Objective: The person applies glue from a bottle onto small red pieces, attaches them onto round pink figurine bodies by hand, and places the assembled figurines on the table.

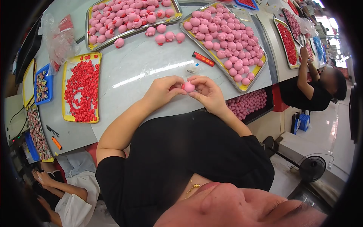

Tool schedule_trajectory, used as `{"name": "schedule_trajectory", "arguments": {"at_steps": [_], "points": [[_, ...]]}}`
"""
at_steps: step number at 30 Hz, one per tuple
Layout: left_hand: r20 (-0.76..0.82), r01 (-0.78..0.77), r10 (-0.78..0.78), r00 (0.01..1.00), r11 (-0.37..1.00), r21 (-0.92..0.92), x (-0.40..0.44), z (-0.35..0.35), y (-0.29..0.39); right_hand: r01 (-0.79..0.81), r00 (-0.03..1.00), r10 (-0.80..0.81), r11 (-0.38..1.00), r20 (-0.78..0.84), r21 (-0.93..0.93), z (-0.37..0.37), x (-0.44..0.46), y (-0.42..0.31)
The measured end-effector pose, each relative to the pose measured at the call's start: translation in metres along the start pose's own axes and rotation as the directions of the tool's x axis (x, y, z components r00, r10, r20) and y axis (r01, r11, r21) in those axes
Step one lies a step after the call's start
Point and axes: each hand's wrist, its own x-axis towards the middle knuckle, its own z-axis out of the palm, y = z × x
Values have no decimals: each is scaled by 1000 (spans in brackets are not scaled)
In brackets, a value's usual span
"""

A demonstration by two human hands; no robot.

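Observation:
My right hand [208, 94] pinches a small round pink figure [189, 87] between thumb and fingers, above the grey tabletop. Opposite it, my left hand [166, 90] is closed, its thumb and fingertips on a small red piece [183, 86] at the figure's side. Whether that piece is attached to the figure, I cannot tell. Just beyond my hands are a small white container [192, 68] and a red tube with yellow print [203, 59]. To the left, a yellow-edged tray [99, 77] holds many loose red pieces.
A metal tray [89, 28] of pink figures with red parts stands at the back. Another metal tray [242, 90] of pink figures stands at right, above a dark bin [269, 99]. Several figures [160, 39] lie loose between. Co-workers [302, 90] sit at right and lower left.

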Motion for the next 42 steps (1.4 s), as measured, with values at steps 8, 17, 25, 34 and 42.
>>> {"name": "schedule_trajectory", "arguments": {"at_steps": [8,17,25,34,42], "points": [[198,536,-567,799,523,-663,9,-8,-7,-158,981,145,982,-126,-100,2,1,-7],[235,410,-551,801,217,-886,13,-12,-7,-183,980,88,742,-177,-645,-9,6,-6],[288,472,-519,805,265,-841,11,-7,0,-30,921,-289,614,-261,-789,-7,29,3],[274,505,-514,813,387,-771,7,-9,-2,-2,975,-128,813,-183,-582,-18,24,19],[195,423,-511,837,379,-823,5,0,-5,81,993,-63,978,-100,192,-11,11,16]]}}
